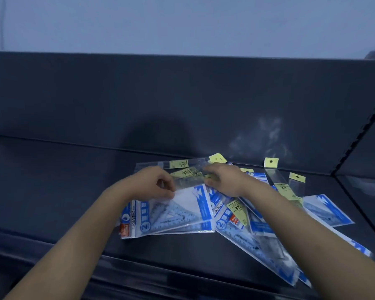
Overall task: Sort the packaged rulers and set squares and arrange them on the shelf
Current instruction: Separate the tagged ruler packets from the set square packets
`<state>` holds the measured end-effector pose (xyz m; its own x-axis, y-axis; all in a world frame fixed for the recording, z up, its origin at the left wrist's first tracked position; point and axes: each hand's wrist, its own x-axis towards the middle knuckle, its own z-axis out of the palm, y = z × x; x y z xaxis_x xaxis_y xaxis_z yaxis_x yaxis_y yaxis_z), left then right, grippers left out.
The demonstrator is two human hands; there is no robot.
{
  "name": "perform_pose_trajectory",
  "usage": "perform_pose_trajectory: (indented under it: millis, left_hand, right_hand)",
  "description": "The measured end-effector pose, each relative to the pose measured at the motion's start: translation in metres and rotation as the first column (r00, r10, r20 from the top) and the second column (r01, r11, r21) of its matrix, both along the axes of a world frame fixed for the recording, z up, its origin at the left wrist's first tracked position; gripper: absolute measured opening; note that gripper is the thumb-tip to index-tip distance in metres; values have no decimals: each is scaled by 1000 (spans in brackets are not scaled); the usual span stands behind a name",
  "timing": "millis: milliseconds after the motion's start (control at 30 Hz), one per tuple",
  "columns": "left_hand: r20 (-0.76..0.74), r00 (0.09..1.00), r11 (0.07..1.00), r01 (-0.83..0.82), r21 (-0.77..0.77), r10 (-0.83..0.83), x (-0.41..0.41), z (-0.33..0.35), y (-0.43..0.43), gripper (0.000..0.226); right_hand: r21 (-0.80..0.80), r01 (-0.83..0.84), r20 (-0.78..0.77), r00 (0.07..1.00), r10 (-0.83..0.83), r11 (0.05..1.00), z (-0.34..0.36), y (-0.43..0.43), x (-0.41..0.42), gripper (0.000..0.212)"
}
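Packaged set squares in blue-and-white sleeves [173,215] lie in a loose pile on the dark shelf [52,180]. Clear ruler packs with yellow labels [188,176] lie across the pile's far side. My left hand [154,182] pinches the left end of these ruler packs just above the set-square stack. My right hand [223,180] grips their right end, fingers curled over them. More ruler packs [284,187] and set-square packs [327,211] are strewn to the right, partly under my right forearm.
The shelf's dark back panel [182,100] rises behind the pile. A perforated upright [364,131] and side panel bound the shelf on the right. The shelf's front lip [139,271] runs below my forearms. Bare shelf surface stretches to the left.
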<state>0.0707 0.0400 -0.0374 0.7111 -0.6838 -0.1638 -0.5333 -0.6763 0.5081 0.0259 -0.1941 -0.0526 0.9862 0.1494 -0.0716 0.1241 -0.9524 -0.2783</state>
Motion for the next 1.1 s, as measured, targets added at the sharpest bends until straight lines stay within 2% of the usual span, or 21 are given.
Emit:
perform_pose_trajectory:
  millis: [67, 133, 200, 267, 333, 400, 467, 533, 600, 667, 733, 833, 900, 967, 1100]
  left_hand:
    - [29, 998, 998, -49, -51, 50, 0, -1, 8, 9]
    - [-5, 994, 984, -108, -145, 109, 0, -1, 15, 12]
    - [-13, 985, 961, -170, -216, 171, 0, -1, 21, 13]
    - [21, 970, 944, -231, -234, 242, 0, -3, 24, 15]
    - [74, 948, 922, -280, -266, 309, -2, -6, 24, 15]
    - [101, 911, 871, -342, -353, 399, -4, -8, 23, 14]
    - [35, 870, 788, -428, -443, 492, -3, -8, 25, 12]
    - [-125, 850, 704, -499, -506, 512, 1, -4, 28, 12]
    - [-279, 847, 674, -530, -515, 453, 3, 3, 26, 32]
    - [-353, 860, 707, -505, -495, 368, 5, 9, 19, 43]
    - [-410, 870, 725, -467, -506, 274, 8, 16, 4, 41]
    - [-493, 863, 692, -424, -584, 112, 7, 27, -35, 30]
    - [-478, 878, 678, -369, -636, 29, 2, 33, -61, 16]
    - [-430, 902, 702, -280, -655, -41, -11, 39, -98, 8]
    - [-360, 917, 757, -111, -644, -172, -50, 49, -171, 16]
  right_hand:
    - [-65, 9, -43, 999, -12, 998, -5, -2, 10, 36]
    - [-44, 31, -49, 998, -33, 999, -6, -4, 15, 28]
    - [33, 40, -53, 998, -38, 999, -4, -6, 15, 13]
    - [176, 57, -39, 998, -50, 983, -2, -7, 15, 14]
    - [279, 54, 46, 996, -70, 959, 1, -9, 15, 13]
    - [312, 36, 147, 985, -85, 949, 5, -12, 15, 9]
    - [314, 27, 229, 968, -103, 949, 13, -14, 13, 11]
    - [349, 36, 267, 954, -137, 936, 21, -18, 7, 20]
    - [387, 77, 260, 947, -188, 919, 25, -26, -3, 34]
    - [382, 134, 249, 938, -242, 914, 27, -37, -17, 33]
    - [379, 185, 250, 923, -292, 907, 27, -52, -35, 20]
    - [342, 257, 251, 902, -351, 904, 32, -75, -69, 14]
    - [331, 275, 257, 894, -367, 903, 37, -89, -92, 9]
    - [314, 321, 257, 877, -405, 894, 43, -111, -126, 10]
    - [257, 428, 320, 808, -495, 866, 55, -163, -194, 12]
